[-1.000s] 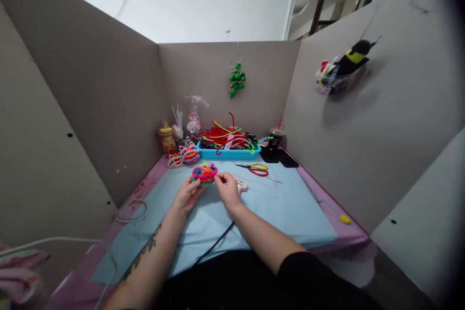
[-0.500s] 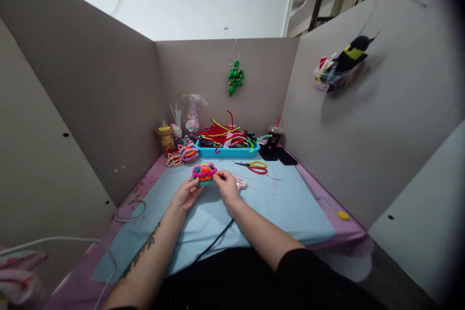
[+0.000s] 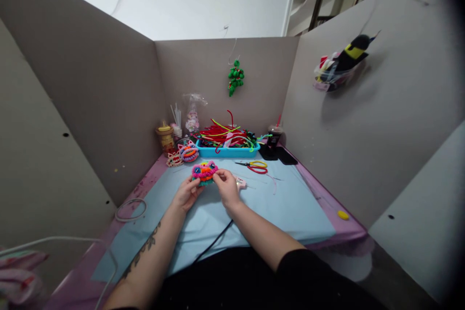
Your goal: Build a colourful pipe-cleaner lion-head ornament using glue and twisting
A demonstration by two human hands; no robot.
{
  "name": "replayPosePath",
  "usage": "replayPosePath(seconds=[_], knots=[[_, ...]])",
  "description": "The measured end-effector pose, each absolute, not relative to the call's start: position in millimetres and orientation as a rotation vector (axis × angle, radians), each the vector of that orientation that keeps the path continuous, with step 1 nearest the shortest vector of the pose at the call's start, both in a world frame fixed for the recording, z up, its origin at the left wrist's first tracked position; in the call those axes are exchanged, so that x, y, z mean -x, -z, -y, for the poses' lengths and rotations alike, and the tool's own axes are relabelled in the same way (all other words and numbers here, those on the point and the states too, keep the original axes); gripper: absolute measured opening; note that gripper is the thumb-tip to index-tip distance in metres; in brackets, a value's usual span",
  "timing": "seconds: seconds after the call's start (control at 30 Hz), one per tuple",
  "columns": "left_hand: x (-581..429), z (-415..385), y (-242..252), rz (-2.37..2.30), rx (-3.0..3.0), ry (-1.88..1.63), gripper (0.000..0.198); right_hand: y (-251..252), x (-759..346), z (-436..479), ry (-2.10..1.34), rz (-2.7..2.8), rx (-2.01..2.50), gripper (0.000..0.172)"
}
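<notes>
A fuzzy pipe-cleaner animal head [image 3: 204,171], pink, orange and teal with dark eyes, is held up between my hands above the blue cloth. My left hand [image 3: 188,193] grips its lower left side, thumb in front. At its right edge, my right hand [image 3: 225,185] pinches with thumb and forefinger; exactly what lies between those fingertips is too small to make out apart from the head's edge. Partly hidden behind my right hand lies a pale pink glue gun [image 3: 240,183]. Scissors [image 3: 254,167] with yellow and red handles rest farther back.
A blue tray [image 3: 228,152] heaped with pipe cleaners stands at the back. Left of it are a finished-looking striped head [image 3: 188,151] and a jar [image 3: 166,139]. A drink cup [image 3: 274,135] stands right. A black cable [image 3: 214,242] crosses the front; a coiled white cable [image 3: 131,210] lies left.
The animal head has tilted slightly, its right side now a little higher. Both hands keep their hold, with only a tiny shift of the right fingers.
</notes>
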State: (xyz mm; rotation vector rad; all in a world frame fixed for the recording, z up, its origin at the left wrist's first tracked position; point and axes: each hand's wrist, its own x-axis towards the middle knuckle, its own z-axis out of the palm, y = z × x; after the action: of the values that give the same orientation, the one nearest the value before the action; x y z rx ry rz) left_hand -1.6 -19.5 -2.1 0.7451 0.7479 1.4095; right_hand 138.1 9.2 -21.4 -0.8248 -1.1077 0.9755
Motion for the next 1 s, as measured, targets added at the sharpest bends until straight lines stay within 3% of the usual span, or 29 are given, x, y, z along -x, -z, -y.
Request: replayPosePath(seconds=[0.33,0.63,1.0], knots=[[1.7,19.6,2.4,-0.773,-0.756,-1.417,0.028,22.8,-136.8,-10.1,-0.945,1.1,0.827,0.016],[3.3,17.5,5.8,-0.818,-0.775,-1.376,0.041,23.5,-138.8,-9.9,-0.918,1.14,0.845,0.015],[-0.2,20.7,3.1,-0.82,-0.786,-1.412,0.045,20.7,-132.0,-5.2,-1.018,1.115,0.786,0.031]])
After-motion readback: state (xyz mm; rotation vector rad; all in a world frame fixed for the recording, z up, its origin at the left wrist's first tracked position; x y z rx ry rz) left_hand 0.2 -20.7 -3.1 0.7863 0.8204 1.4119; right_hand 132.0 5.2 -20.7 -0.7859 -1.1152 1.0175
